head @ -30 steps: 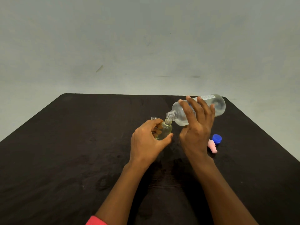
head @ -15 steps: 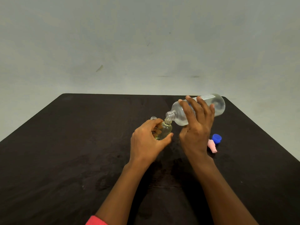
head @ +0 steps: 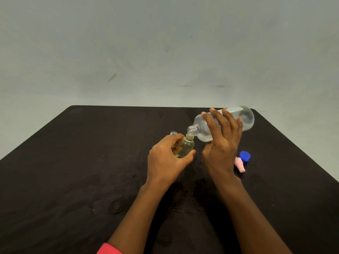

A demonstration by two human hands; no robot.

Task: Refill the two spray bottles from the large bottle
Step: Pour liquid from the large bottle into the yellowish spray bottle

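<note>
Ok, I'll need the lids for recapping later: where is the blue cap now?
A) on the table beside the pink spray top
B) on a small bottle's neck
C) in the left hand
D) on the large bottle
A: the blue cap lies on the table beside the pink spray top, right of the right hand gripping the large bottle; the left hand holds a small spray bottle.

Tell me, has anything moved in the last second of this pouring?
Nothing visibly changed. The right hand still tips the large bottle over the small bottle gripped by the left hand; the blue cap and pink cap lie where they were.
</note>
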